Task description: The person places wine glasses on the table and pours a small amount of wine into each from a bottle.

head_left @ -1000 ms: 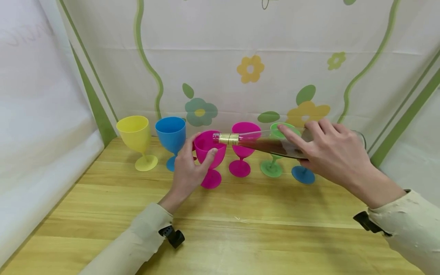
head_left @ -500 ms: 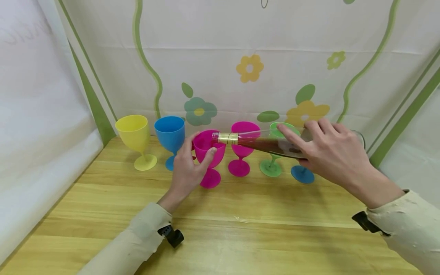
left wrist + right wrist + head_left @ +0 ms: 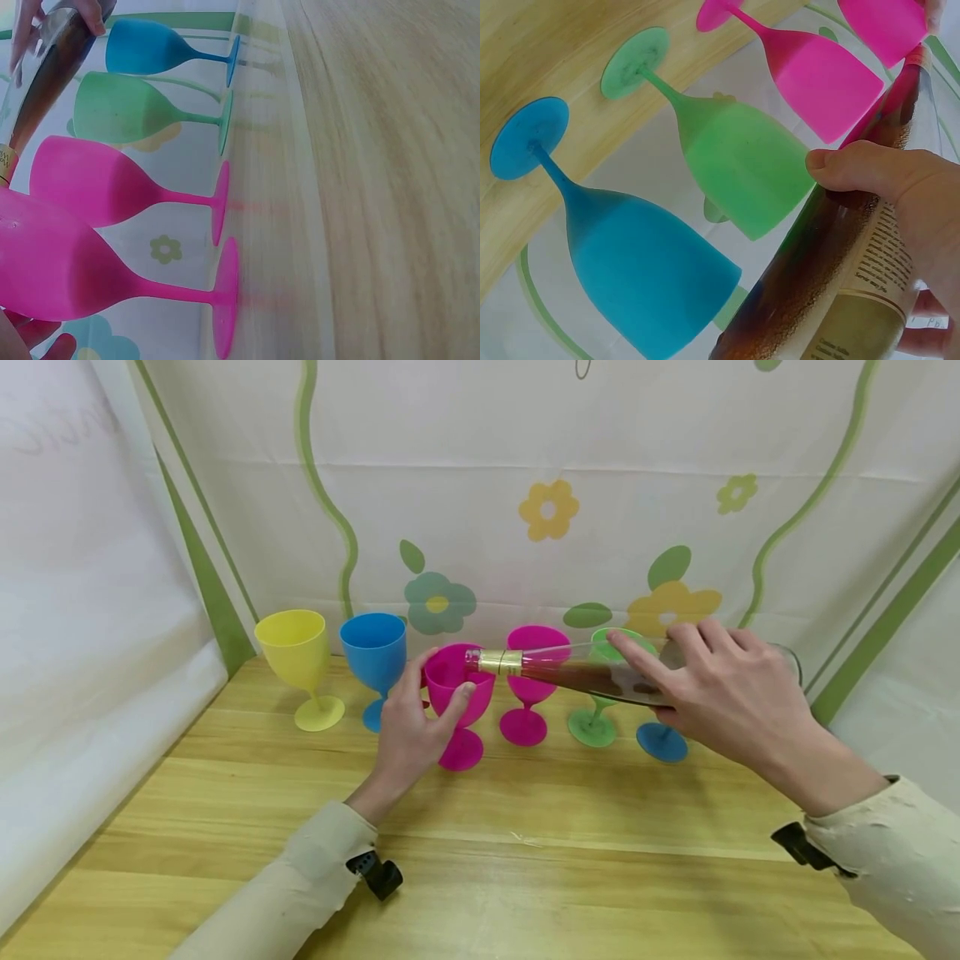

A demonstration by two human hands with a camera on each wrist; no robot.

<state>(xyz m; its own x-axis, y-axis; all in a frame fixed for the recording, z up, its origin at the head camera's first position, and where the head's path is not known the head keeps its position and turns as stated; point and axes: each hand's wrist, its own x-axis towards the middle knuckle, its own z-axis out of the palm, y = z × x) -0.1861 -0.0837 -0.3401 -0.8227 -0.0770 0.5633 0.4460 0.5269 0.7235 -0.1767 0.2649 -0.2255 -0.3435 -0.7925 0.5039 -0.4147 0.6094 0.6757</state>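
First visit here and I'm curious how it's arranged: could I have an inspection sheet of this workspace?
Surface: wooden table.
Job's things: bottle, tilted, mouth at the opening of the held pink cup. Also standing: yellow cup, left blue cup, other pink cup, green cup, right blue cup.
Clutter: shiny scrap or mark, unclear which; something red, mostly hidden.
Grips: left grip holds that pink cup; right grip holds the bottle.
Cables: nothing seen.
Surroundings: white flowered backdrop.

You can pass in front, over the flat yellowish wooden table [image 3: 540, 877]; beyond, the long clear glass bottle [image 3: 581, 677] and pale-green stemmed plastic goblet [image 3: 739, 161] block you.
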